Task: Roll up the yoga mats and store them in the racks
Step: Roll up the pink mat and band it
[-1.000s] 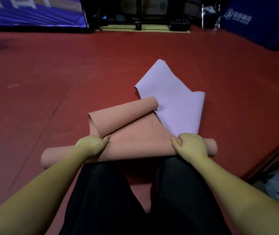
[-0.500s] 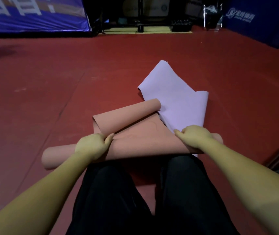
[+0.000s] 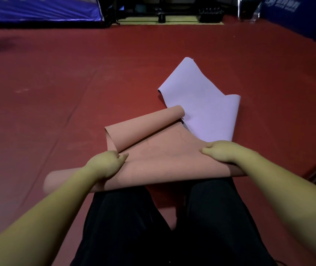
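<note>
— At the near edge of the view, what is seen, and how many of each?

— Two legs in black trousers are seen, knees apart, with two bare forearms reaching forward above them. Just beyond the knees one pink yoga mat is laid across the red floor, its near part already rolled into a tube that runs left to right.

— How is that roll held?

— It is gripped by both hands. The left hand is curled over the top of the roll left of centre, the thumb pointing right along the mat. The right hand is clamped on it near its right end, fingers bent over the top; that end is partly hidden by the forearm.

— And the part not yet rolled?

— A short flat stretch is left beyond the hands, and the far end is curled back on itself into a second, smaller curl, tilted up to the right.

— Is a second mat seen?

— One lilac yoga mat is spread farther off, to the right, its near edge tucked beneath the pink one and its right side folded up. Two blue banners are stood at the far wall. No rack can be made out with certainty.
</note>
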Motion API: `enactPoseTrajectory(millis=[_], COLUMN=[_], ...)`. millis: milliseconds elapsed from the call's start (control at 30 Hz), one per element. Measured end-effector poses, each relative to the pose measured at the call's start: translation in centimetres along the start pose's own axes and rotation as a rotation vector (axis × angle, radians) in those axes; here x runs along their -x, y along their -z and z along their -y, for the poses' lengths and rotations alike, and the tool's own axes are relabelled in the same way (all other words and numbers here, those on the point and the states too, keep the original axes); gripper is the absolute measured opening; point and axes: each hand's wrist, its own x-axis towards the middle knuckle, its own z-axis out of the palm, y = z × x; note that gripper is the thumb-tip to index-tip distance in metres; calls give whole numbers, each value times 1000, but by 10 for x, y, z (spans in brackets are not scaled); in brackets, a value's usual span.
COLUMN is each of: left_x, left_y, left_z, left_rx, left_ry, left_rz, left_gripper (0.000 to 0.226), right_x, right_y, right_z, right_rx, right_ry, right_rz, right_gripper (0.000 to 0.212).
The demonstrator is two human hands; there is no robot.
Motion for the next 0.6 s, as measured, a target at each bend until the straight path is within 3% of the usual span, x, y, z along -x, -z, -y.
enactPoseTrajectory(millis=[100,200,300,467,600], left_x=[9,22,37,47,30], left_y=[2,-7,-23,-51,-41], left_z=[-11,-20,-24,-12,-15], left_rx=[-109,-185,-86,-171,-172], left_ry=[-147,-130,-132,-149,-95], left_rz=[-331,-468,-546,-535,-543], left_gripper=[51,54,46,52,46], right_x=[-10,-19,-26,-37,-38], right_y=[0,4,6,6,-1], right_z=[-1,2,4,9,9], right_rx=[21,-11,-46,-10,4], right_ry=[-51,-100,-124,-114,-27], right_rz=[-17,16,78,98,-194], right_gripper=[56,55,56,55,43])
